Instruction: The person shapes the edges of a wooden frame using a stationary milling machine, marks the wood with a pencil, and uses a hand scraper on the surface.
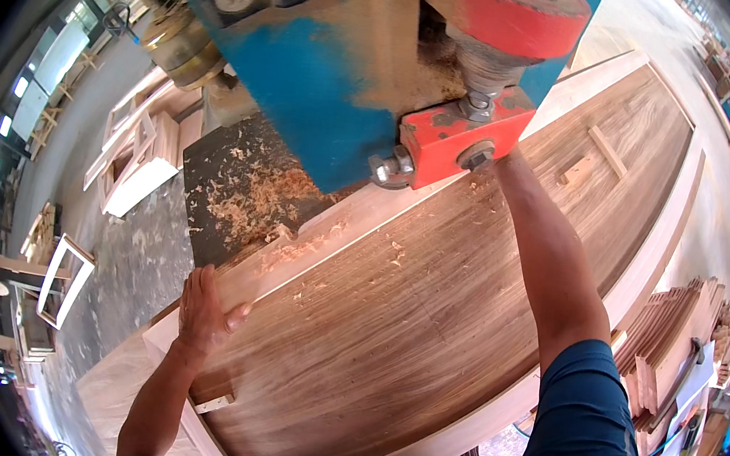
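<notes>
A large framed wooden panel (pixel 393 302), brown and grained with pale edge rails, lies across the view below a blue and red machine (pixel 326 90). My left hand (pixel 205 314) holds the panel's pale rail at the near left, with the thumb over the inner side and the fingers along the outer edge. My right forearm reaches far over the panel to the red clamp block (pixel 468 139) of the machine; that block hides my right hand. Wood shavings (pixel 265 209) heap on the dark machine table (pixel 212 158) beside the rail, and some lie scattered on the panel.
Small wooden strips (pixel 607 152) lie on the panel's far part. Pale wooden frames (pixel 137 151) are stacked on the left, and a white frame (pixel 66 281) stands on the grey floor. At the right are stacked boards (pixel 673 341) with papers beside them.
</notes>
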`<state>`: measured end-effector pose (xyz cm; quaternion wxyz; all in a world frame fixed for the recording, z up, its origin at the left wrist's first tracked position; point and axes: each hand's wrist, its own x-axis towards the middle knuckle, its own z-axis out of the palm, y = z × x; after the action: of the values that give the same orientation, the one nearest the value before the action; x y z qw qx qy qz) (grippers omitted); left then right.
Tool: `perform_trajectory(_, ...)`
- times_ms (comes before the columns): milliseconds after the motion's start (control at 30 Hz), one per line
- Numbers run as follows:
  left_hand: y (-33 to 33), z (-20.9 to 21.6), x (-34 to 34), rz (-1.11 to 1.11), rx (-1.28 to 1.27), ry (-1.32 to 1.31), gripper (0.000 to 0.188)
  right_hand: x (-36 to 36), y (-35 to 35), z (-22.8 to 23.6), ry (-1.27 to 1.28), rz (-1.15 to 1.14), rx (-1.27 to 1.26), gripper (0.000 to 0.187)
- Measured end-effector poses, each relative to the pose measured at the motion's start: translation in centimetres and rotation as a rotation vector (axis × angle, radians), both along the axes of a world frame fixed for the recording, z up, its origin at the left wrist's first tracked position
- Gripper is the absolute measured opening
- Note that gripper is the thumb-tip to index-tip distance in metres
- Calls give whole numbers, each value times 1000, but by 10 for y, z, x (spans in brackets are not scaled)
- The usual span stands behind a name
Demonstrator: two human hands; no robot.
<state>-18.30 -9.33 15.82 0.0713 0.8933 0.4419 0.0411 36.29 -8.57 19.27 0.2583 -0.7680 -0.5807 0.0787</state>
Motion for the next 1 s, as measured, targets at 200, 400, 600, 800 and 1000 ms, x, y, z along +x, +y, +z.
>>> perform_trajectory(200, -5, 4, 4, 12, 1, -4, 96, 3, 2, -4, -115, -17, -37, 29)
perform_trajectory(400, -6, 1, 9, -1, 18, -4, 96, 38, 15, -57, 34, 161, 314, 26)
perform_trajectory(600, -12, 3, 12, 21, 20, 11, 97, 33, 14, -48, -74, 131, 210, 32)
perform_trajectory(800, -16, -7, 8, 33, 53, 45, 103, 25, 10, -27, -34, 77, 97, 43)
perform_trajectory(1000, -22, 0, 13, 64, -5, 11, 106, 11, 4, -6, -76, 59, 102, 43)
